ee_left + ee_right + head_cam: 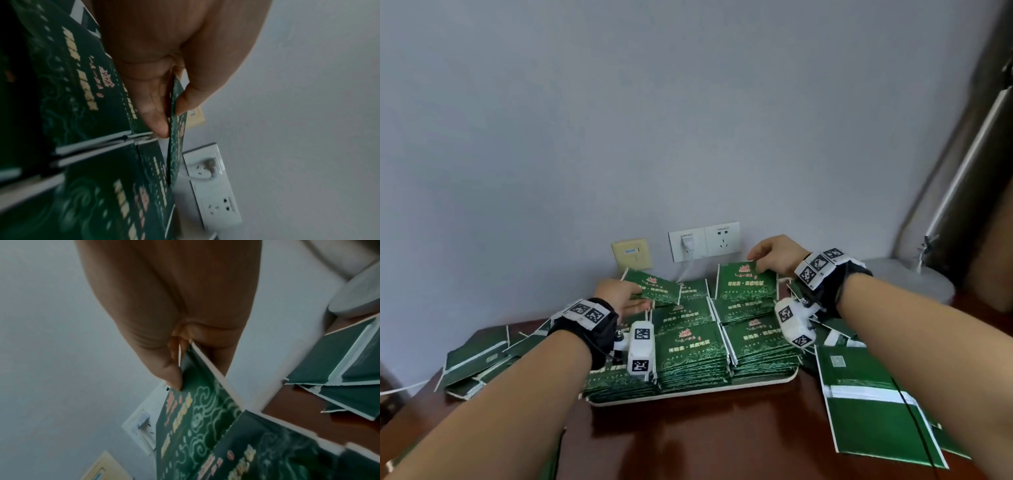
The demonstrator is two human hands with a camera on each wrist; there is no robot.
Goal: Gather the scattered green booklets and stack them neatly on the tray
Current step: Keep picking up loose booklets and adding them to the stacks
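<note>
Two hands are working over the tray (690,398): the left hand (616,296) is pinching one green booklet (654,287) tilted above the back-left stack, and the right hand (777,255) is pinching the top edge of a second booklet (746,282) over the back-right stack. Roughly six stacks (693,353) are filling the tray edge to edge, with its front rim sitting well back from the counter (715,442) edge. Loose booklets are lying scattered in a left pile (479,359) and a right pile (866,401), too overlapped to count, leaving bare counter only in front.
</note>
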